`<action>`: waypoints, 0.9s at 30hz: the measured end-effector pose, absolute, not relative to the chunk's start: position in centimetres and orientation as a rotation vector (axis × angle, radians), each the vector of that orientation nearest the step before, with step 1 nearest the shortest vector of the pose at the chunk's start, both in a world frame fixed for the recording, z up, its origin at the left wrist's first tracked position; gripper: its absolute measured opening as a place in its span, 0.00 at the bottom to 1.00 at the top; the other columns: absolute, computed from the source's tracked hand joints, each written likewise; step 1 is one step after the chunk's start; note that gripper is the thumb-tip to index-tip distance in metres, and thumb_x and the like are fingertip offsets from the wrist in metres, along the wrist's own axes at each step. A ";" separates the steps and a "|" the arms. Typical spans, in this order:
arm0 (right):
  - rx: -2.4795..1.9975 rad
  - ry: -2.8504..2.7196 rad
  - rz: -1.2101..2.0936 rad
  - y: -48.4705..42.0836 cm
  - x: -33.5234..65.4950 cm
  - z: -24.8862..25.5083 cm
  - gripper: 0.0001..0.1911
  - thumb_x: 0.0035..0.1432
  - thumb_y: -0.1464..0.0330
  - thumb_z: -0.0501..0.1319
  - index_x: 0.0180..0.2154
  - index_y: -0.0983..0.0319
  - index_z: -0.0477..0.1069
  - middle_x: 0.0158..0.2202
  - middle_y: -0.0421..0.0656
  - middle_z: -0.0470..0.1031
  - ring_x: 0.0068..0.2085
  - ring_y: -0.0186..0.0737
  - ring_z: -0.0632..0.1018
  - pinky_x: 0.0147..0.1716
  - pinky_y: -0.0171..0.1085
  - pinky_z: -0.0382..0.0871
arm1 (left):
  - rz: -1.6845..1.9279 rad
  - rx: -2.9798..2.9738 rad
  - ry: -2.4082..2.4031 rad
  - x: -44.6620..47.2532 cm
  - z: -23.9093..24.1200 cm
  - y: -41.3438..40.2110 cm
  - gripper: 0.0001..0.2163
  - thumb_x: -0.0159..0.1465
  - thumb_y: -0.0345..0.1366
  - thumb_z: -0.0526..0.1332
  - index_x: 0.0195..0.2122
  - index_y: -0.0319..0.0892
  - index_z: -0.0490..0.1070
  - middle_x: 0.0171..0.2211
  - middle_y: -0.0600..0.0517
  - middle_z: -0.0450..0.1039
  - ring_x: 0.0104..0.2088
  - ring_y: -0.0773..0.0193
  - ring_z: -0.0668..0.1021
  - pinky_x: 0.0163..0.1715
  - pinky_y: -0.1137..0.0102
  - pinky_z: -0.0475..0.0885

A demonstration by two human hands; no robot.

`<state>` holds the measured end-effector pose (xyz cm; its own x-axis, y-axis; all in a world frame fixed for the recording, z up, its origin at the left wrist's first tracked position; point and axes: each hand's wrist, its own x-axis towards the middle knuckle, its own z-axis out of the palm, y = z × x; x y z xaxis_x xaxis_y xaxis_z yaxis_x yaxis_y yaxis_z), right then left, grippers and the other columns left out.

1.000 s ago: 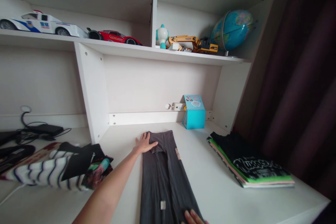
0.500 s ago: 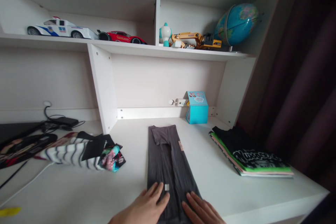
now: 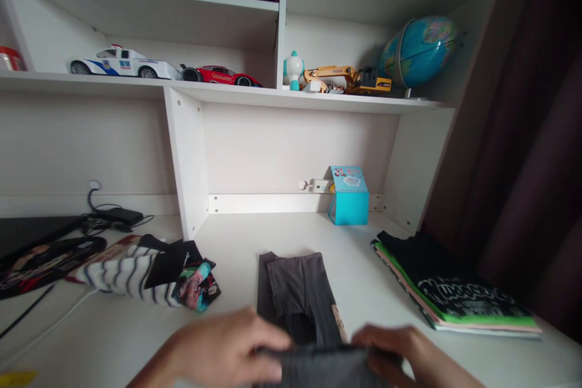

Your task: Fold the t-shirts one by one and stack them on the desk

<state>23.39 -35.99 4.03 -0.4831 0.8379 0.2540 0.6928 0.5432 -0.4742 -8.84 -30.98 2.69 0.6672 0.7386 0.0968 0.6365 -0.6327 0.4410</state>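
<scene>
A pair of dark grey trousers [image 3: 297, 297] lies lengthwise on the white desk [image 3: 236, 254], its waistband end toward the back. My left hand [image 3: 222, 348] and my right hand [image 3: 400, 351] are at the bottom edge of the view, both closed on the near end of the trousers, which is lifted off the desk between them. Both hands are slightly blurred by motion.
A heap of striped and patterned clothes [image 3: 145, 270] lies to the left. A stack of folded shirts [image 3: 450, 291], black on top, sits at the right. A small blue box [image 3: 348, 195] stands at the back. Cables and a charger [image 3: 113, 215] lie at far left. Toy cars and a globe [image 3: 421, 51] fill the shelves.
My left hand left the far waistband end and came back beside the right. Both hands then gripped the near end of the trousers and raised it.
</scene>
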 end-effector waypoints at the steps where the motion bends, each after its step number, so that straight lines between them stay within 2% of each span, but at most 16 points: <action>1: -1.259 -2.308 0.448 -33.1 23.3 4.8 0.13 0.60 0.63 0.51 0.42 0.52 0.71 0.36 0.38 0.76 0.40 0.40 0.75 0.37 0.36 0.69 | 0.269 2.463 1.007 -8.2 4.1 -28.5 0.13 0.59 0.46 0.55 0.33 0.45 0.74 0.25 0.57 0.73 0.25 0.66 0.73 0.25 0.76 0.63; 4: -1.397 -2.201 0.606 -23.9 21.9 4.8 0.08 0.52 0.69 0.56 0.35 0.61 0.72 0.31 0.40 0.75 0.33 0.36 0.74 0.33 0.32 0.67 | 0.368 2.330 1.109 -6.4 5.7 -20.7 0.11 0.57 0.42 0.55 0.29 0.40 0.72 0.25 0.56 0.71 0.27 0.66 0.71 0.25 0.76 0.61; 7: -1.520 -2.143 0.699 -16.9 20.3 2.1 0.09 0.47 0.74 0.56 0.33 0.66 0.72 0.26 0.42 0.74 0.26 0.33 0.73 0.25 0.29 0.66 | 0.344 2.180 1.302 -5.6 3.7 -14.9 0.06 0.49 0.36 0.59 0.23 0.39 0.70 0.21 0.56 0.69 0.26 0.65 0.71 0.26 0.75 0.62; 10: -1.563 -2.137 0.759 -13.6 19.6 -0.6 0.11 0.45 0.76 0.56 0.32 0.67 0.72 0.23 0.40 0.73 0.23 0.31 0.72 0.20 0.28 0.64 | 0.290 2.126 1.335 -6.1 1.1 -12.5 0.05 0.46 0.35 0.60 0.22 0.40 0.69 0.19 0.57 0.68 0.23 0.65 0.72 0.23 0.75 0.63; 15: -1.540 -2.135 0.703 -12.2 19.9 -2.2 0.11 0.47 0.73 0.57 0.35 0.65 0.72 0.27 0.40 0.73 0.26 0.32 0.72 0.23 0.28 0.64 | 0.259 2.100 1.343 -7.8 -0.3 -11.5 0.05 0.47 0.35 0.59 0.24 0.40 0.70 0.21 0.57 0.70 0.24 0.66 0.73 0.23 0.75 0.64; 18: -1.558 -2.123 0.597 -11.9 19.7 -3.0 0.12 0.45 0.73 0.58 0.35 0.63 0.73 0.30 0.41 0.73 0.32 0.35 0.73 0.33 0.31 0.65 | 0.268 2.134 1.431 -8.1 -0.8 -11.0 0.05 0.44 0.34 0.61 0.23 0.40 0.69 0.21 0.57 0.70 0.25 0.65 0.73 0.25 0.75 0.63; 21: -1.598 -2.087 0.519 -11.7 19.8 -3.9 0.18 0.44 0.71 0.60 0.41 0.64 0.71 0.37 0.45 0.73 0.38 0.39 0.72 0.41 0.35 0.63 | 0.310 2.171 1.530 -8.0 -1.5 -11.0 0.09 0.41 0.32 0.64 0.25 0.40 0.70 0.26 0.55 0.72 0.29 0.63 0.73 0.27 0.74 0.62; 24: -1.603 -2.087 0.585 -11.3 20.4 -4.5 0.21 0.42 0.66 0.64 0.41 0.65 0.72 0.38 0.46 0.73 0.38 0.41 0.73 0.38 0.35 0.64 | 0.337 2.172 1.569 -7.9 -2.2 -11.1 0.14 0.41 0.32 0.64 0.32 0.40 0.71 0.32 0.52 0.73 0.31 0.61 0.73 0.28 0.74 0.63; 27: -1.569 -2.085 0.700 -11.2 21.0 -4.6 0.17 0.39 0.65 0.65 0.35 0.64 0.75 0.30 0.42 0.75 0.32 0.38 0.74 0.30 0.32 0.65 | 0.316 2.166 1.534 -7.8 -2.5 -11.0 0.09 0.41 0.33 0.64 0.26 0.41 0.71 0.27 0.55 0.73 0.30 0.61 0.74 0.28 0.74 0.62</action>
